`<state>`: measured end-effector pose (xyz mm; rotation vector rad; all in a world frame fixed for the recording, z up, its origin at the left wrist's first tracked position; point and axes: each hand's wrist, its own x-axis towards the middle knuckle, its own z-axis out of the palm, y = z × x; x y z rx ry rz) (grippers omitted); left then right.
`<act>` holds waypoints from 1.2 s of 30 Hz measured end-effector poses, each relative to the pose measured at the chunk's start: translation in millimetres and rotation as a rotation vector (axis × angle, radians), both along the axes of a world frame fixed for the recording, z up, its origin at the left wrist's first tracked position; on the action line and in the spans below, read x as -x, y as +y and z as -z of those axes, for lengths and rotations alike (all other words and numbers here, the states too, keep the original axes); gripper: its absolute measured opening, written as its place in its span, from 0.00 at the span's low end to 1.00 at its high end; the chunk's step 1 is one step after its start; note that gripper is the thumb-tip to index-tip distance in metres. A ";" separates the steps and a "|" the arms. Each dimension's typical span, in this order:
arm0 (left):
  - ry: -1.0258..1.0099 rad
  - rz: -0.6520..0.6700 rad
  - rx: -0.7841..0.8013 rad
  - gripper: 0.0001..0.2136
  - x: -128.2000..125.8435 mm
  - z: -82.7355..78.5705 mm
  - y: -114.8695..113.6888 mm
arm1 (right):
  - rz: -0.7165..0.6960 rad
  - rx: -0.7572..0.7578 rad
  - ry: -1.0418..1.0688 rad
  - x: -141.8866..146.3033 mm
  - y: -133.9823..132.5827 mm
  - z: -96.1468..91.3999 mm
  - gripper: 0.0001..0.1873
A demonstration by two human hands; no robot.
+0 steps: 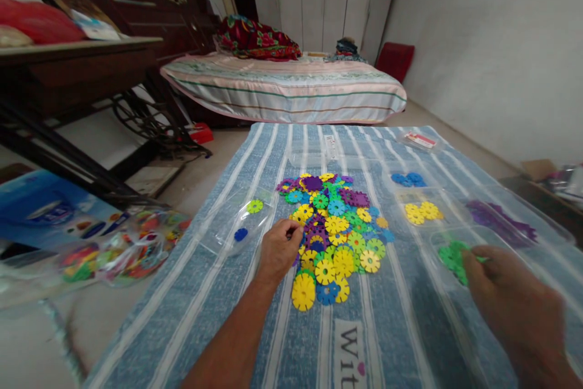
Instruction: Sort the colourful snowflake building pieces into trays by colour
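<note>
A heap of colourful plastic snowflake discs [337, 225] in yellow, purple, green and blue lies mid-table. My left hand [279, 250] is at the heap's left edge, fingers pinched together; whatever is between them is hidden. Over at the right, my right hand [512, 295], slightly blurred, is above a clear tray with green discs [450, 257]. A small green disc [481, 259] shows at its closed fingertips. Yellow discs [423, 212] and blue discs [409, 179] sit in clear trays farther back. Purple pieces [501, 221] lie in a clear container beyond my right hand.
Left of the heap, a clear tray [218, 232] holds a lime disc [255, 206] and a dark blue disc [241, 235]. A striped blue cloth [191, 310] covers the table. A clear lid-like box [419, 141] lies at the far right corner. Bagged toys [132, 249] rest at left.
</note>
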<state>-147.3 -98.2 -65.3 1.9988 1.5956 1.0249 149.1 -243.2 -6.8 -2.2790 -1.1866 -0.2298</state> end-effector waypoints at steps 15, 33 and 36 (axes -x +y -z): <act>0.016 -0.001 0.017 0.10 1.9 -2.0 3.0 | -0.690 0.357 0.019 111.5 40.5 35.1 0.15; 0.006 0.014 0.015 0.09 3.0 -2.4 2.1 | -0.680 0.242 0.341 104.5 37.6 44.3 0.05; 0.003 0.013 0.026 0.09 2.7 -2.9 2.5 | -0.679 0.183 0.388 87.2 40.6 32.1 0.08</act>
